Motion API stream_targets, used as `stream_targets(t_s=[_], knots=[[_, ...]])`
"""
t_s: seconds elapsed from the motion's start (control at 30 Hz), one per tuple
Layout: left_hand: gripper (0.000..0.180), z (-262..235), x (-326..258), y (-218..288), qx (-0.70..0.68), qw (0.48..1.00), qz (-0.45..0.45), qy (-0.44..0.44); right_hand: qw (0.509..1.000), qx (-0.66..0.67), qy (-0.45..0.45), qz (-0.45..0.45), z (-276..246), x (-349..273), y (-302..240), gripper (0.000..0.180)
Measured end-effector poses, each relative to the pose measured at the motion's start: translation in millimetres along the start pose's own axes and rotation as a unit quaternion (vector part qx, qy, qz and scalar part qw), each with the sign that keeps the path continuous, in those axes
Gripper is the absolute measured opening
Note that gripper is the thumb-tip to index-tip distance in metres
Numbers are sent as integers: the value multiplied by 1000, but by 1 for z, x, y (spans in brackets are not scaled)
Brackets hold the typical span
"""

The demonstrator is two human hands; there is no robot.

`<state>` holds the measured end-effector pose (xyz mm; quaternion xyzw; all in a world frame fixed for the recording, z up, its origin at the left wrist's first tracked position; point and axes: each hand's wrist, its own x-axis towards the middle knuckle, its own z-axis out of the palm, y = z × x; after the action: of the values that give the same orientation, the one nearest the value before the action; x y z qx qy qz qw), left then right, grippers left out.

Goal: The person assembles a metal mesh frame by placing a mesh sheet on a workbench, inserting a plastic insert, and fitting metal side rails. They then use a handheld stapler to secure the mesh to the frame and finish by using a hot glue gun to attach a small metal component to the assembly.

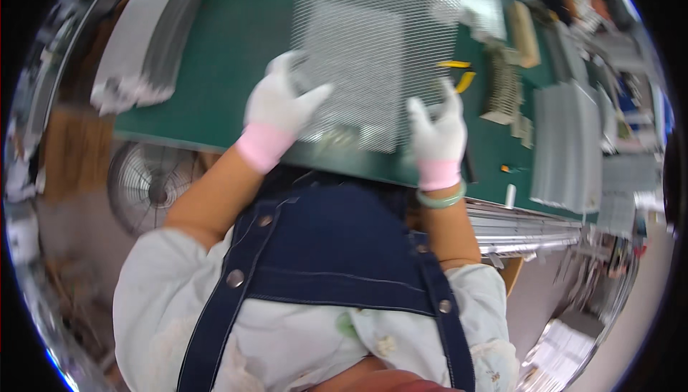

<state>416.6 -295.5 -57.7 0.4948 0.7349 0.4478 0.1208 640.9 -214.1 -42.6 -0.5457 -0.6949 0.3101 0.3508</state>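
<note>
A translucent silvery mesh sheet (430, 41) lies before me, reaching to the far edge of the view, with a smaller pale panel (355, 62) showing within its outline. I wear white gloves with pink cuffs. My left hand (278, 102) is at the sheet's left edge, thumb and fingers spread apart. My right hand (438, 130) is at the right side, thumb and fingertips likewise apart and pointing away from me. Whether the fingertips touch the mesh cannot be made out through the blur.
The green table (229, 41) carries a stack of grey-white sheets (143, 41) at left and another stack (566, 148) at right. A yellow-and-black tool (464, 79), a ridged beige block (502, 87) and a small white piece (510, 196) lie right. A floor fan (154, 188) stands below left.
</note>
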Motion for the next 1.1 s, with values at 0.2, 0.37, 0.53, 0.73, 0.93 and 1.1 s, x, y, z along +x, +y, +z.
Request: stream_targets(t_s=[0.2,0.37,0.53,0.73,0.93,1.1], knots=[[78,15,0,-36,101,988,-92,-68,976,-199,-79,-32,42,17,39,75],[74,21,9,-48,137,974,-119,-133,967,-231,-102,-34,58,19,61,75],[70,29,9,-62,182,958,-125,-185,936,-313,-159,10,70,16,63,77],[68,26,15,-68,152,955,-161,-197,945,-295,-143,-24,68,15,72,75],[68,24,5,-66,166,958,-113,-203,943,-302,-138,-28,67,12,71,72],[63,20,12,-60,195,946,-122,-226,935,-321,-150,-28,66,16,68,73]])
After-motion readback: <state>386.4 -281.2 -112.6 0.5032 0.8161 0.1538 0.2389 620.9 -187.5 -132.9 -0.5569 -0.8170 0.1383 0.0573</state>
